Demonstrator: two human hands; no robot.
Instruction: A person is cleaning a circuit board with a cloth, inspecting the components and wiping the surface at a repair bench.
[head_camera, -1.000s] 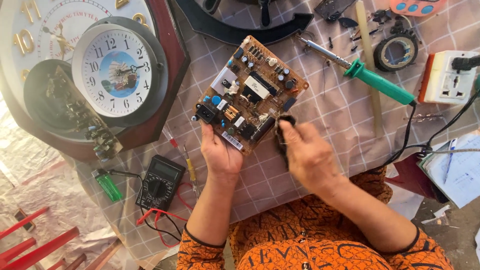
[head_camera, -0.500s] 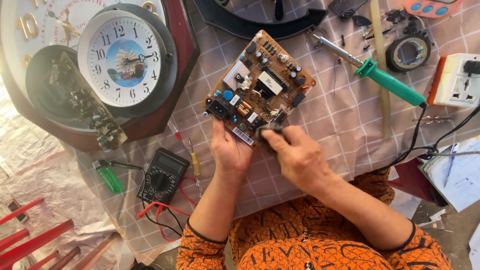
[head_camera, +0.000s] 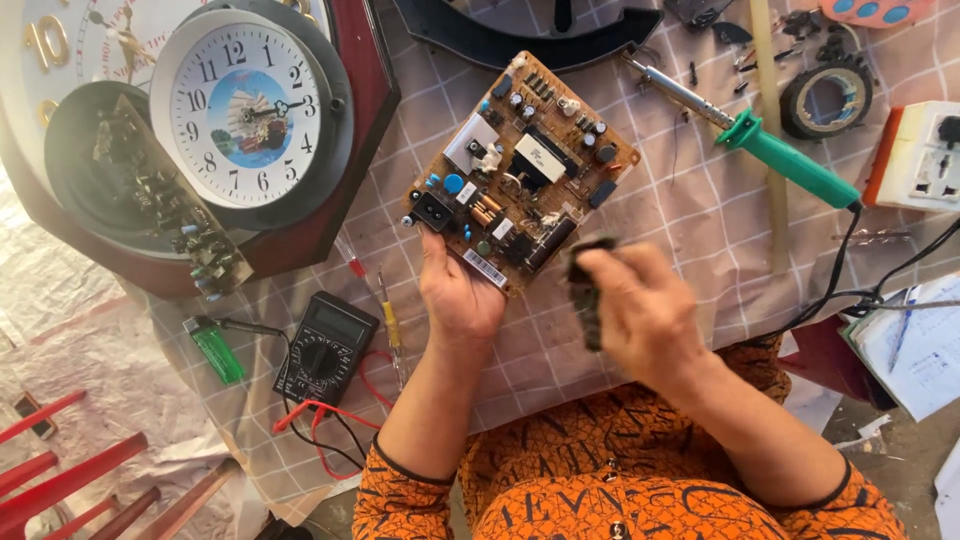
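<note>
Head view, looking straight down at my two hands over a checked cloth (head_camera: 690, 210). My left hand (head_camera: 458, 290) has its fingers closed on the near edge of the brown power-supply circuit board (head_camera: 520, 170), thumb on top by the barcode sticker, holding the board tilted as a diamond; its long axis runs from near-left to far-right. My right hand (head_camera: 640, 310) is curled shut around a small dark brush-like tool (head_camera: 585, 295), blurred, so exact kind unclear. The tool's long axis runs roughly toward and away from me, upper tip just touching or right beside the board's near-right corner; can't tell which. The board lies up and to the left of my right fingers, so the right hand is the nearer one to that corner, while the left already pins the near edge.

Around: green-handled soldering iron (head_camera: 790, 160) lies far right, tip pointing at the board's far corner, apart from it. Black tape roll (head_camera: 825, 98) beyond it. White socket block (head_camera: 920, 160) at the right edge. Round wall clock (head_camera: 250, 110) on a dark red frame sits far left. Black multimeter (head_camera: 325, 345) with red leads near left, green lighter (head_camera: 215, 350) beside it, small screwdriver (head_camera: 390, 325) just left of my left wrist.
</note>
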